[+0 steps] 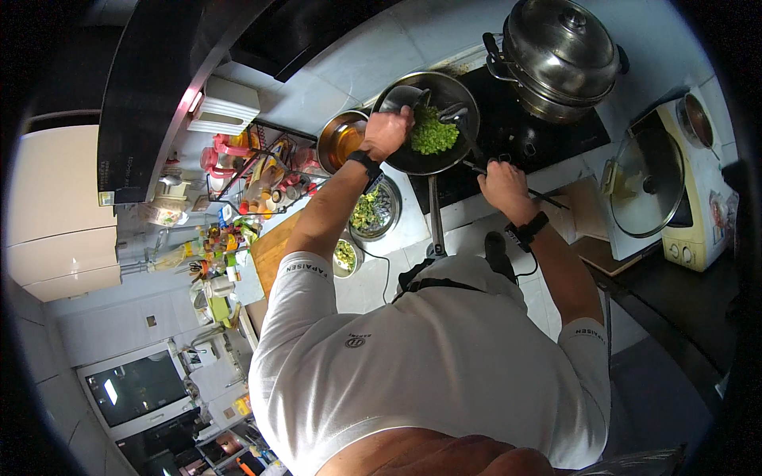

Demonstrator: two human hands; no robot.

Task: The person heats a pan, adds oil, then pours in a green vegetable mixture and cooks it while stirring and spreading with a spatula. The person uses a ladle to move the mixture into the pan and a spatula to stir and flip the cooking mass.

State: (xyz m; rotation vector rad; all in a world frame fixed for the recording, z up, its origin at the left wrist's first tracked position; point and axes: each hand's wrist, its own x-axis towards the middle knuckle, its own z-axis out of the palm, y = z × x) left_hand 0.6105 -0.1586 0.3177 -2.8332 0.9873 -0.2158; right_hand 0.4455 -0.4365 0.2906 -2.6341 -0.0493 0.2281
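My left hand (388, 132) grips a small metal bowl (405, 99), tilted over the left part of a frying pan (467, 95). In the pan lies a heap of chopped green vegetable (433, 132). My right hand (505, 183) is closed around the dark handle of a metal cooking utensil (453, 114), whose head rests over the heap's upper right side. The pan's long handle (436, 214) points towards my body. Left of the pan, partly behind my left wrist, stands a metal pot of amber liquid (345, 143).
A lidded steel steamer pot (559, 59) stands on the black cooktop (530, 143) to the right. A glass dish (390, 208) with chopped food is below my left wrist. A glass lid (647, 184) leans by a cream microwave oven (690, 238). A spice rack (256, 178) is at left.
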